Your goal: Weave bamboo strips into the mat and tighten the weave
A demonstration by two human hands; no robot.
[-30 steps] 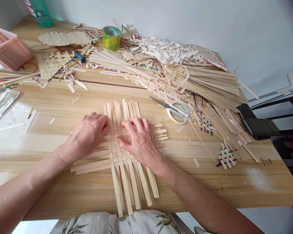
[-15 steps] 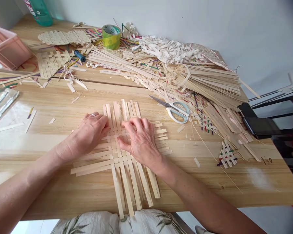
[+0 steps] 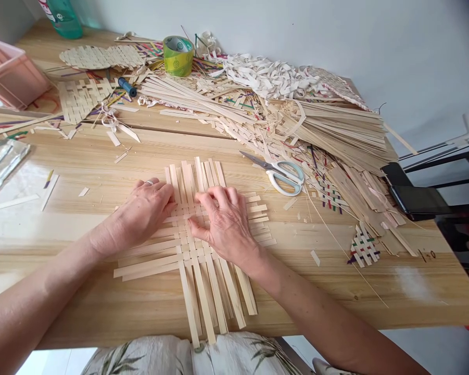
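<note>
A partly woven mat of pale flat strips (image 3: 210, 271) lies on the wooden table, its loose ends fanning out on all sides. My left hand (image 3: 146, 211), with a ring on one finger, rests at the mat's upper left edge, fingers curled together; what its fingertips pinch is hidden. Over the upper middle and right of the weave is my right hand (image 3: 224, 221), thumb and fingers spread apart, fingertips touching the strips. Part of the weave is covered by both hands.
Scissors (image 3: 277, 174) lie right of the mat. Behind are strip bundles (image 3: 336, 127), white curled strips (image 3: 269, 78), a tape roll (image 3: 178, 57) and a woven piece (image 3: 84, 99). A pink basket (image 3: 13, 78) stands far left; a phone (image 3: 419, 200) is at right.
</note>
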